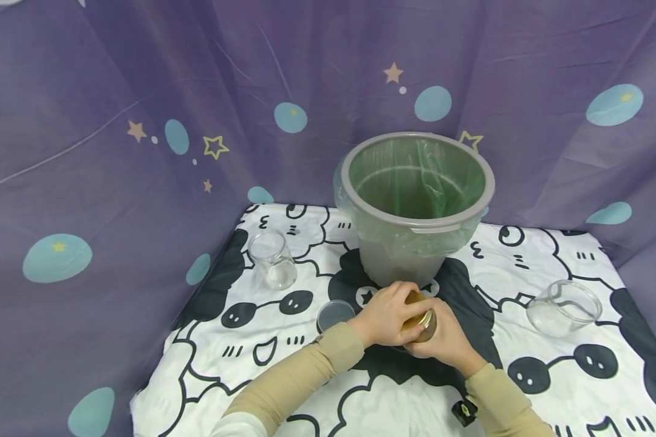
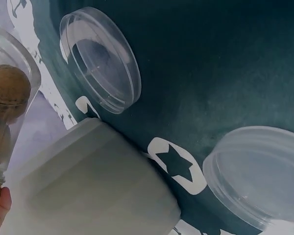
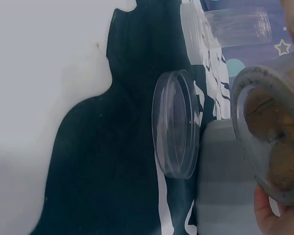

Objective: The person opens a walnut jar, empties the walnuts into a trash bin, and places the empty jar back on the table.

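Note:
Both hands are on a clear jar (image 2: 20, 54) with a gold lid (image 1: 426, 318) in front of the bin. The left hand (image 1: 381, 317) curls its fingers at the lid end, while the right hand (image 1: 447, 337) grips the jar's body. Brown rounded pieces (image 2: 10, 88) show through the glass. In the right wrist view the jar's base (image 3: 239, 110) faces the camera, with fingertips (image 3: 267, 213) below it. The lid looks fitted on the jar; whether it is loose, I cannot tell.
A grey bin (image 1: 418, 223) with a green liner stands behind the hands. One clear jar (image 1: 273, 261) lies or leans at the left, another open container (image 1: 564, 309) at the right. Clear round lids (image 2: 100, 58) (image 1: 336, 315) rest on the patterned cloth (image 1: 410, 406). A purple curtain (image 1: 306, 60) hangs behind.

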### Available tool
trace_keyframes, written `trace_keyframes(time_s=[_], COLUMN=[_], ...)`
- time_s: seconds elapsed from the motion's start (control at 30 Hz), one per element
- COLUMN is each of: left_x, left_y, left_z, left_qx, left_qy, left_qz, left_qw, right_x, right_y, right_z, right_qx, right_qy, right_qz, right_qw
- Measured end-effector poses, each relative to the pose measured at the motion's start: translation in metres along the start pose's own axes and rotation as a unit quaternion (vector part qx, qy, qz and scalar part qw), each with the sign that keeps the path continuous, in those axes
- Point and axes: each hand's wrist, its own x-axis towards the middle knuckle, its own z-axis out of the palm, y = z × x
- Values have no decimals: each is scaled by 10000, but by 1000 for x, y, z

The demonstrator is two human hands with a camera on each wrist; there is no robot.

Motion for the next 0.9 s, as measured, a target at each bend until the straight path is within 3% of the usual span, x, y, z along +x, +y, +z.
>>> trace_keyframes(time_s=[0.23, 0.6, 0.7, 0.9], left_x=[1, -3, -2, 5], left_y=[3, 8, 10, 16], left_z=[3, 6, 5, 1], left_qx=[94, 151, 154, 155], left_qy=[30, 370, 395, 304], left_qz=[-174, -423, -617, -1314], left_qw=[9998, 9983, 9972, 9907], right_x=[-1, -1, -1, 3], right_y=[-3, -4, -5, -5], right_z=[-2, -2, -1, 3], right_qx=[-156, -414, -475, -868], right_qy=[100, 262, 346, 631], right_qz=[200, 210, 139, 136], right_qw=[9996, 9986, 9982, 9941])
